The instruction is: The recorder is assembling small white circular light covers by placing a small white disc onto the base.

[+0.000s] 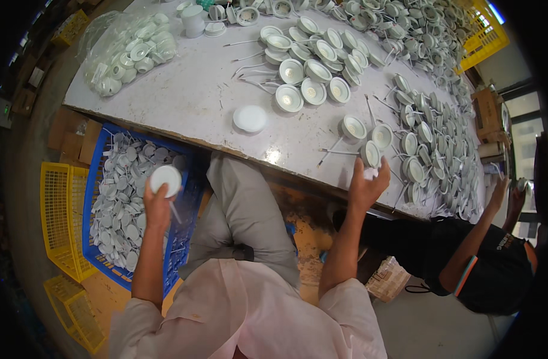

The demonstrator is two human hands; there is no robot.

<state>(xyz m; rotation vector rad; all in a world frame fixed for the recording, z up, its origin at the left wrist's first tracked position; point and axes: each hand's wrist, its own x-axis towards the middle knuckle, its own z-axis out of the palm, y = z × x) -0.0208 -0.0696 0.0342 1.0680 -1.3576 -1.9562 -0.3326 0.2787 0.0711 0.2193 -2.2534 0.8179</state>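
My left hand [158, 206] is closed round a white round downlight [166, 180] with a short cable hanging below it, above a blue crate [177, 254] full of similar lights. At the table's front edge, my right hand [368, 188] has its fingers against the rim of an open-faced downlight [371, 154]. A small white scrap [370, 173] shows at these fingers; its kind is unclear. Two more open-faced downlights, one of them a white-rimmed downlight [353, 127], lie just beyond. A white domed cover [250, 119] lies alone on the table, left of the right hand.
Several wired downlights [313, 91] stand grouped mid-table, with a dense heap [423, 143] to the right. A clear bag of white cups [136, 51] sits at the far left. Yellow crates [63, 215] stand beside the blue one. A co-worker in a black cap [495, 269] works at the right.
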